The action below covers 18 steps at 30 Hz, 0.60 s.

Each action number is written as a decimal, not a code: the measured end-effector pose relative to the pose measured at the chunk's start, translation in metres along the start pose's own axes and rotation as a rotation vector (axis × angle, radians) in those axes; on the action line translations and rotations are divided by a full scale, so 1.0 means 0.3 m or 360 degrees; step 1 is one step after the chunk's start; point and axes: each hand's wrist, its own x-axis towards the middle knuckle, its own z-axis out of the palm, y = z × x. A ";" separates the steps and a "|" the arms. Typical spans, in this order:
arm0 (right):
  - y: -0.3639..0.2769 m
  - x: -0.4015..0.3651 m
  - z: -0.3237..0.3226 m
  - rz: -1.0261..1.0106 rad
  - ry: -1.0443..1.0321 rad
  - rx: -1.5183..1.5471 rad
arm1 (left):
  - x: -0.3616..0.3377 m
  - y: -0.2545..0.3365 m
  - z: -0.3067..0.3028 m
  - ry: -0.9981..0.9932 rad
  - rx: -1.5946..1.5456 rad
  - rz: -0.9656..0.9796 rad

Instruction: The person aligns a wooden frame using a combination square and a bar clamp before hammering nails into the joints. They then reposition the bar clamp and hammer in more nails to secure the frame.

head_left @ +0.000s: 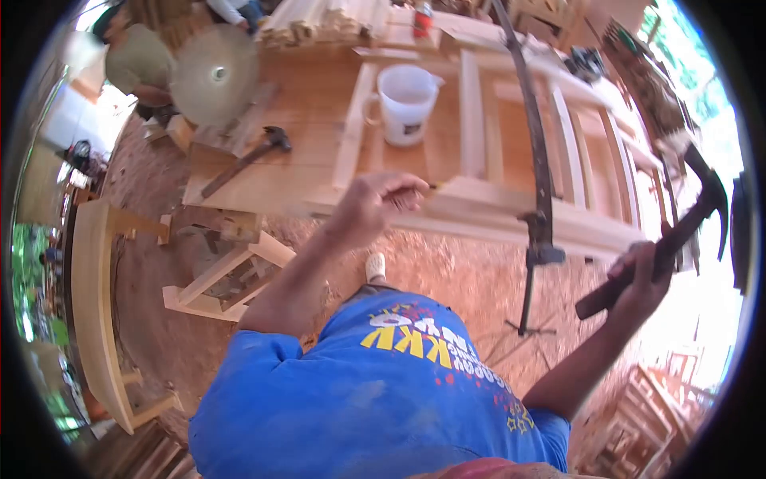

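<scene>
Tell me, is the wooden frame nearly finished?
The wooden frame is already joined, with a bar clamp across it. The left hand pinches what looks like a nail at its edge; the right hand holds a hammer raised. That nail looks not yet driven.

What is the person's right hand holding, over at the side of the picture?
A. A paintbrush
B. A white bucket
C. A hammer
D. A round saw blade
C: the right hand is closed around the dark handle of a claw hammer, held up beside the wooden frame, while the white bucket stands on the bench with no hand on it.
</scene>
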 end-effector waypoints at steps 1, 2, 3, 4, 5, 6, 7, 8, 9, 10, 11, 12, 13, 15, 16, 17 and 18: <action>0.012 -0.030 -0.015 0.0035 -0.0034 -0.0010 | 0.008 -0.022 0.018 -0.0023 -0.0069 -0.0049; 0.025 -0.062 -0.028 0.0072 -0.0072 -0.0010 | 0.029 -0.028 0.050 0.0067 0.0084 0.0159; 0.024 -0.101 -0.028 0.0162 -0.0079 -0.0029 | 0.057 -0.026 0.076 0.0161 0.0240 0.0372; 0.028 -0.138 -0.030 0.0256 -0.0086 -0.0041 | 0.086 -0.024 0.096 0.0255 0.0398 0.0586; 0.050 -0.172 -0.044 0.0288 -0.0136 0.0016 | 0.119 -0.015 0.110 0.0227 0.0477 0.0578; 0.048 -0.210 -0.032 0.0410 -0.0125 0.0027 | 0.154 -0.002 0.120 0.0194 0.0553 0.0565; 0.059 -0.247 -0.030 0.0463 -0.0171 0.0011 | 0.190 -0.008 0.136 0.0165 0.0628 0.0555; 0.061 -0.280 -0.026 0.0509 -0.0221 -0.0004 | 0.238 -0.042 0.159 0.0142 0.0548 0.0491; 0.044 -0.312 -0.010 0.0571 -0.0255 0.0000 | 0.293 -0.093 0.187 0.0124 0.0467 0.0431; 0.059 -0.341 -0.007 0.0614 -0.0304 0.0032 | 0.331 -0.135 0.212 0.0111 0.0388 0.0376; 0.046 -0.365 0.013 0.0652 -0.0309 0.0067 | 0.357 -0.159 0.230 0.0069 0.0351 0.0253; 0.032 -0.388 0.041 0.0684 -0.0307 0.0103 | 0.387 -0.180 0.245 0.0022 0.0318 0.0137; 0.029 -0.411 0.057 0.0759 -0.0277 0.0076 | 0.408 -0.199 0.260 -0.0032 0.0285 0.0023; 0.038 -0.445 0.072 0.0846 -0.0330 0.0018 | 0.428 -0.290 0.292 -0.0083 0.0077 0.0027; 0.037 -0.454 0.085 0.0898 -0.0341 -0.0050 | 0.433 -0.306 0.308 -0.0103 -0.0034 0.0023; 0.044 -0.463 0.091 0.0945 -0.0344 -0.0052 | 0.436 -0.323 0.314 -0.0109 -0.0010 0.0044; 0.044 -0.460 0.101 0.0959 -0.0361 -0.0090 | 0.441 -0.340 0.311 -0.0108 0.0018 0.0065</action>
